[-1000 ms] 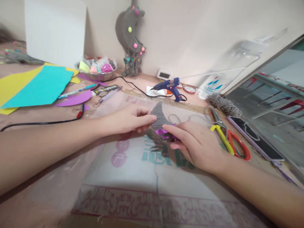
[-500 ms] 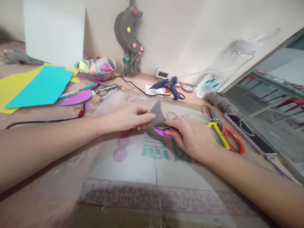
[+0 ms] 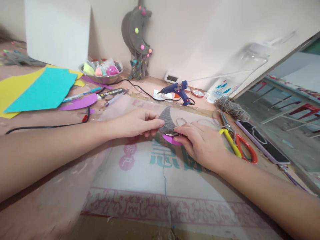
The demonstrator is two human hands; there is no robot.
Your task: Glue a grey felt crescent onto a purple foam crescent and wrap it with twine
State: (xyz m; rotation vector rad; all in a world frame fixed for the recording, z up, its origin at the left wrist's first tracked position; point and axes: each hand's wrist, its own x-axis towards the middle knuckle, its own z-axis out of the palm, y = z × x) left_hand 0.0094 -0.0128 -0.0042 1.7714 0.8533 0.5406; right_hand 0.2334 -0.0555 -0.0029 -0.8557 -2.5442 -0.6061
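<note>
Between both hands, above a printed plastic sheet (image 3: 147, 180), is a small curved piece wrapped in grey yarn (image 3: 167, 121), its pointed tip upward and a bare purple edge (image 3: 171, 139) below. My left hand (image 3: 142, 123) pinches its left side between thumb and fingers. On the lower right, my right hand (image 3: 200, 140) is closed on the same piece, thumb and index finger at the boundary of grey yarn and purple. A loop of yarn (image 3: 181, 120) shows just behind the right fingers. What the curled fingers cover underneath is hidden.
Scissors (image 3: 238, 143), a phone (image 3: 262, 141) and a grey yarn bundle (image 3: 232, 108) lie at right. Behind the hands are a blue glue gun (image 3: 177, 89) with a black cord and a metal bowl (image 3: 100, 78). Coloured sheets (image 3: 42, 90) lie left; a grey moon ornament (image 3: 132, 33) hangs at the wall.
Hardly anything differs. Both hands keep the same hold on the yarn-wrapped piece, and the view has shifted very slightly.
</note>
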